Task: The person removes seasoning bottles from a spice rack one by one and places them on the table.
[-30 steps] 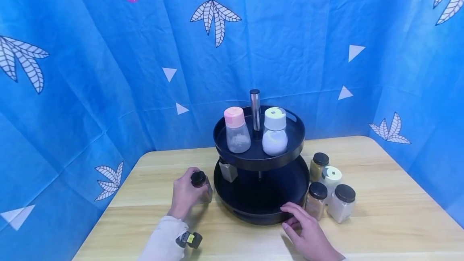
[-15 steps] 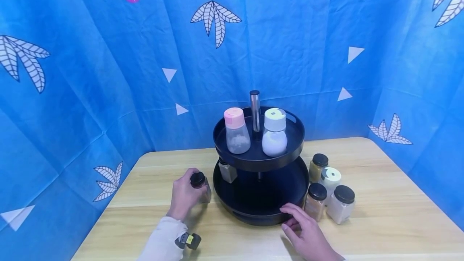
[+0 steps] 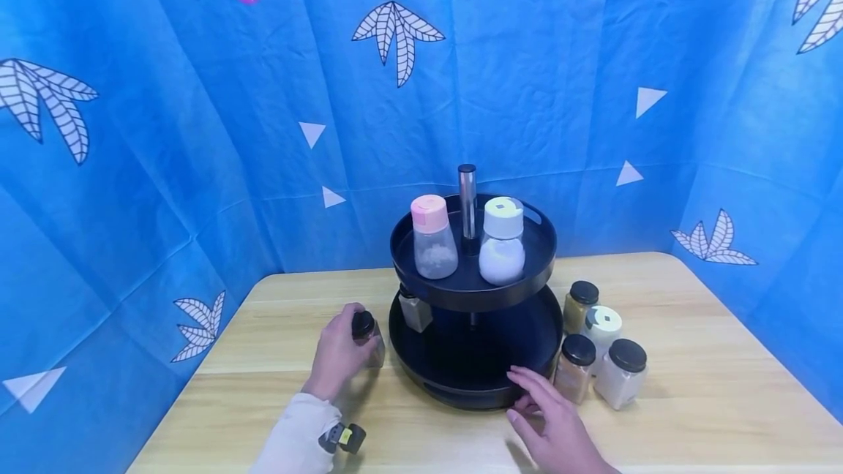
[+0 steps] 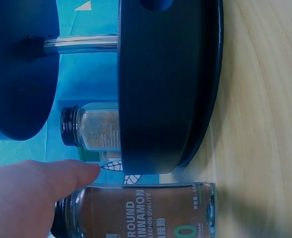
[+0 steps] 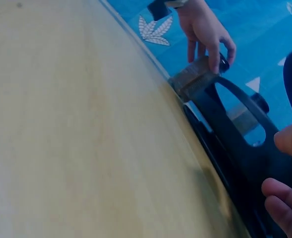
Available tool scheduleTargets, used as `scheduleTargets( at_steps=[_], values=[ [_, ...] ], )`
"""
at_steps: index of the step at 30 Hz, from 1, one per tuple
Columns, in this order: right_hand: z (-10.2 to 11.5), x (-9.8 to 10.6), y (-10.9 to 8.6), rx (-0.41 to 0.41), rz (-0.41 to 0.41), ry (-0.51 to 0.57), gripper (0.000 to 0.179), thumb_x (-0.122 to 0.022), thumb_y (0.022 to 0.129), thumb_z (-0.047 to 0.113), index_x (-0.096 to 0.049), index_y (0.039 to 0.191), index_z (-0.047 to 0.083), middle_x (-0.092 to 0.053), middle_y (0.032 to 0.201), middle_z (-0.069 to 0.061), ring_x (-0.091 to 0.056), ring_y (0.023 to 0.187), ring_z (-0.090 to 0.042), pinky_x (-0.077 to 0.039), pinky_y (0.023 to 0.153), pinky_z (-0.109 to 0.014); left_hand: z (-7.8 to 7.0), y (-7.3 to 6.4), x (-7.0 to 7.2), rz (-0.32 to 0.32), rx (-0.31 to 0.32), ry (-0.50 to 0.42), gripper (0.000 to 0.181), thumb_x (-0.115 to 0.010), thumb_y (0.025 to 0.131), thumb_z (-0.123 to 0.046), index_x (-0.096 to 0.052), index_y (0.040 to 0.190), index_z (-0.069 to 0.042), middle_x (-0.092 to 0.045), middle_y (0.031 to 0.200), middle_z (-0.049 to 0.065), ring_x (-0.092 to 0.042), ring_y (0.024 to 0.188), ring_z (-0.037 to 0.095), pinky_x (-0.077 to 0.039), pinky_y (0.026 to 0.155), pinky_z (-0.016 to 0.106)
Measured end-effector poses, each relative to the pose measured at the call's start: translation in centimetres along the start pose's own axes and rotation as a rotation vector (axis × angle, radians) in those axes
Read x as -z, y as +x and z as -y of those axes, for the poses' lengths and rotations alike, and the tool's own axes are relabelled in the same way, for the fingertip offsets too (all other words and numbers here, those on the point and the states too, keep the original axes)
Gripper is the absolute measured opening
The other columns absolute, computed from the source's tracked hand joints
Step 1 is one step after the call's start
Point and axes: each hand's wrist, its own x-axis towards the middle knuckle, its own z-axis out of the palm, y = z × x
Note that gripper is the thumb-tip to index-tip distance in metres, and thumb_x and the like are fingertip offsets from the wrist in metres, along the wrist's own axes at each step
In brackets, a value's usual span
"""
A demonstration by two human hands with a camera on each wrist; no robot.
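Note:
Beside the left side of a black two-tier turntable rack, my left hand (image 3: 339,357) grips a square glass jar of ground cinnamon (image 4: 143,213) near its black lid. The jar stands upright at the wood table; its brown contents and printed label show in the left wrist view. My right hand (image 3: 556,423) is at the front right of the lower tray (image 3: 474,397), its fingertips right at the rim and its fingers relaxed. A small black-lidded jar (image 3: 415,311) sits on the lower tray's left side, partly under the upper tray (image 3: 477,301).
A pink-capped shaker (image 3: 435,247) and a white-capped bottle (image 3: 502,254) stand on the upper tray, beside a metal post (image 3: 467,203). Right of the rack cluster several jars, among them a black-lidded white jar (image 3: 621,375). Blue printed cloth (image 3: 527,93) surrounds the wooden table (image 3: 711,357).
The head view has shifted slightly. My right hand's fingers have spread a little at the tray rim; the left hand keeps hold of the cinnamon jar in the same place.

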Motion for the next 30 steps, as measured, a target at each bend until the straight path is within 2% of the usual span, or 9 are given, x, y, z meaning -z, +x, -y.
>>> scheduleTargets(
  at_steps=[5,8,10,12,14,19,22,25,30],
  values=[
    [0.5,-0.1,-0.2,0.039,0.123,0.057,0.058,-0.075,0.08,0.003,-0.054,0.134,0.004,-0.053,0.135,-0.015,-0.06,0.082,-0.003,-0.053,0.07,-0.023,-0.3,-0.1,0.0,0.018,0.008,0.003,0.056,-0.081,0.078,-0.014,-0.052,0.125,-0.003,-0.059,0.113,0.023,-0.058,0.105,0.039,-0.049,0.09,0.052],
    [0.8,-0.2,-0.2,0.022,0.209,0.097,0.056,-0.074,0.085,0.009,-0.052,0.136,0.006,-0.052,0.135,-0.014,-0.059,0.081,-0.001,-0.053,0.07,-0.023,-0.7,-0.1,0.1,0.015,0.017,0.004,0.056,-0.079,0.081,-0.018,-0.051,0.128,-0.004,-0.055,0.12,0.024,-0.056,0.108,0.04,-0.048,0.091,0.053],
    [1.0,-0.2,-0.1,0.003,0.23,0.107,0.053,-0.073,0.086,0.01,-0.053,0.135,0.006,-0.053,0.133,-0.014,-0.058,0.08,0.0,-0.053,0.07,-0.023,-0.9,0.0,0.2,0.001,0.008,-0.006,0.056,-0.078,0.082,-0.018,-0.051,0.129,-0.004,-0.053,0.122,0.025,-0.055,0.108,0.04,-0.049,0.09,0.053],
    [1.2,-0.1,0.0,-0.026,0.209,0.088,0.05,-0.073,0.086,0.01,-0.055,0.132,0.007,-0.055,0.13,-0.013,-0.057,0.078,0.001,-0.053,0.068,-0.022,-1.1,0.1,0.2,-0.02,-0.011,-0.01,0.055,-0.078,0.082,-0.018,-0.051,0.128,-0.004,-0.053,0.122,0.025,-0.055,0.108,0.04,-0.049,0.089,0.053],
    [1.3,-0.1,0.2,-0.068,0.15,0.045,0.045,-0.074,0.084,0.008,-0.059,0.128,0.008,-0.059,0.125,-0.01,-0.056,0.076,0.003,-0.052,0.065,-0.021,-1.2,0.2,0.1,-0.043,-0.036,-0.016,0.053,-0.077,0.082,-0.016,-0.052,0.126,-0.003,-0.053,0.122,0.024,-0.055,0.108,0.039,-0.049,0.089,0.052],
    [1.1,-0.1,0.5,-0.139,-0.084,-0.08,0.041,-0.077,0.075,-0.003,-0.066,0.114,0.005,-0.065,0.113,-0.004,-0.057,0.073,0.003,-0.051,0.06,-0.018,-1.6,0.2,0.2,-0.091,-0.073,-0.024,0.049,-0.077,0.082,-0.015,-0.054,0.123,-0.002,-0.054,0.123,0.023,-0.054,0.109,0.039,-0.047,0.091,0.053],
    [0.8,-0.1,0.4,-0.127,-0.163,-0.092,0.044,-0.077,0.072,-0.007,-0.064,0.113,-0.001,-0.064,0.115,-0.011,-0.06,0.073,-0.001,-0.052,0.061,-0.017,-2.0,0.1,0.3,-0.11,-0.095,-0.04,0.048,-0.077,0.081,-0.015,-0.055,0.121,-0.002,-0.055,0.122,0.023,-0.055,0.108,0.04,-0.047,0.09,0.053],
    [0.6,-0.2,0.3,-0.094,-0.152,-0.05,0.048,-0.076,0.072,-0.008,-0.062,0.117,-0.003,-0.061,0.121,-0.018,-0.062,0.074,-0.005,-0.053,0.062,-0.018,-2.4,0.0,0.3,-0.118,-0.134,-0.056,0.047,-0.077,0.081,-0.015,-0.056,0.12,-0.001,-0.056,0.12,0.022,-0.056,0.107,0.039,-0.048,0.089,0.052],
    [0.6,-0.2,0.0,-0.081,-0.077,0.013,0.049,-0.075,0.074,-0.006,-0.06,0.12,-0.004,-0.058,0.126,-0.02,-0.062,0.076,-0.004,-0.054,0.061,-0.021,-3.0,-0.3,0.1,-0.104,-0.201,-0.057,0.049,-0.078,0.082,-0.018,-0.056,0.122,0.001,-0.058,0.119,0.02,-0.056,0.109,0.036,-0.048,0.092,0.05]
  ],
)
